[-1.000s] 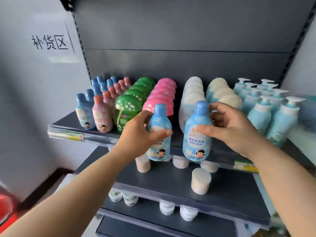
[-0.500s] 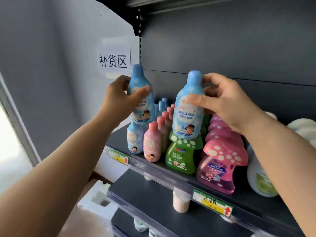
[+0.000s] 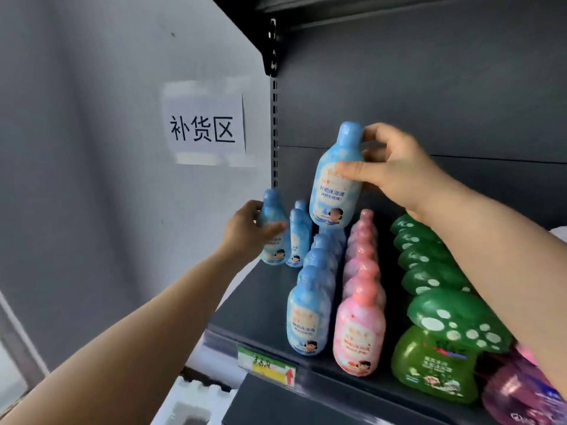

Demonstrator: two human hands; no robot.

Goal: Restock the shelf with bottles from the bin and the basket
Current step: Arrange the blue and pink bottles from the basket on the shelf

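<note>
shelf: dark painted metal, matt
blue bottles: smooth plastic, shiny printed film
green mushroom bottles: glossy plastic
wall sign: matt white paper
foam block, near left: rough, white

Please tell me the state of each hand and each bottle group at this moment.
left hand: grips the left blue bottle.
left blue bottle: upright, low at the back; set down or not, unclear.
right hand: holds the right blue bottle.
right blue bottle: roughly upright, in the air above the blue row.
blue row: standing, capped.
pink row: standing, capped.
green mushroom bottles: standing.
</note>
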